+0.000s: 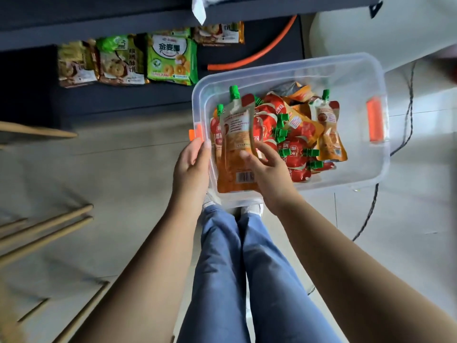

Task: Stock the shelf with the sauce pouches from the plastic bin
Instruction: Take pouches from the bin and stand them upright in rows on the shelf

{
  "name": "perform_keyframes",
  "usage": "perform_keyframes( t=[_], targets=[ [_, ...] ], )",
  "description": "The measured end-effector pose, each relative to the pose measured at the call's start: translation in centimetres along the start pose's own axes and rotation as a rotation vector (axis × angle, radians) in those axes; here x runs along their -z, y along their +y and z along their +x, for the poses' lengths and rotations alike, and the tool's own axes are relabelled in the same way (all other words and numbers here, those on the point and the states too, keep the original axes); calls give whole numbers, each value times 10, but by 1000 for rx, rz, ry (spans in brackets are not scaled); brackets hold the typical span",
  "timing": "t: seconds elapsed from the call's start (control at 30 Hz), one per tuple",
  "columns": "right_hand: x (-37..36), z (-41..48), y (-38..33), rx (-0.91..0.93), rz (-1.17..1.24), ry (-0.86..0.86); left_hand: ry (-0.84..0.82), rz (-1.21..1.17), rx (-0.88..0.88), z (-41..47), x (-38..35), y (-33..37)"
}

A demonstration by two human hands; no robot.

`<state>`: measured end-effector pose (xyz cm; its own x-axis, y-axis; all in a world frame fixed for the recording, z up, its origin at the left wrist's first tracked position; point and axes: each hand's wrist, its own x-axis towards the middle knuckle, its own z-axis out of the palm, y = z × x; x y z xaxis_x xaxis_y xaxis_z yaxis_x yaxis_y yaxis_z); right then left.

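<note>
Both bare forearms reach forward and slightly inward, wrists nearly straight. The left hand (191, 164) curls around an edge, thumb on top (its fingers hidden beneath). The right hand (268, 170) lies palm down, fingers (249, 157) spread and bent, pressing flat.

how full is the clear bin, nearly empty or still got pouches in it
Still well stocked: the plastic bin holds a jumbled pile of sauce pouches covering most of its floor, with a bare strip along the far side.
</note>
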<state>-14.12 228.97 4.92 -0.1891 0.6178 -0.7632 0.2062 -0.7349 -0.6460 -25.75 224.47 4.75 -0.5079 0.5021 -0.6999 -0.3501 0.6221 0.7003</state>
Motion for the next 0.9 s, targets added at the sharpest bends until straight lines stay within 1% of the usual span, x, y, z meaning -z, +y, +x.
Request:
perform_keyframes(
  t=[0.07,0.13,0.17,0.23,0.27,0.33,0.37,0.43,0.5,0.53,0.6,0.67,0.8,0.87,0.9],
  targets=[
    [1,-18,-8,59,-24,-43,-168,37,96,-4,-6,9],
    [-1,-33,-10,115,-159,-110,-289,10,242,-9,-10,14],
    [-2,-39,-9,142,-253,-151,-322,-12,311,-12,-10,16],
    [-3,-47,-4,144,-392,-224,-314,-13,380,-13,-6,14],
    [-1,-48,-3,113,-385,-246,-280,-10,377,-13,-3,13],
    [6,-42,-7,16,-227,-236,-209,2,353,-13,4,9],
    [12,-33,-6,-12,-154,-185,-189,-2,352,-13,8,6],
    [27,-5,-3,-35,-129,-45,-164,16,322,-10,15,-3],
    [38,25,4,-55,-234,51,-156,54,267,-2,22,-12],
    [42,40,8,-67,-303,71,-155,70,239,4,25,-16],
    [45,65,15,-93,-410,63,-155,96,204,11,33,-20],
    [39,86,26,-122,-456,56,-143,94,205,19,37,-30],
    [20,108,46,-70,-589,100,-108,88,177,26,41,-43],
    [15,110,52,-69,-695,149,-95,68,173,27,42,-48],
    [14,109,53,-65,-708,171,-85,56,172,26,43,-50]
  ],
)
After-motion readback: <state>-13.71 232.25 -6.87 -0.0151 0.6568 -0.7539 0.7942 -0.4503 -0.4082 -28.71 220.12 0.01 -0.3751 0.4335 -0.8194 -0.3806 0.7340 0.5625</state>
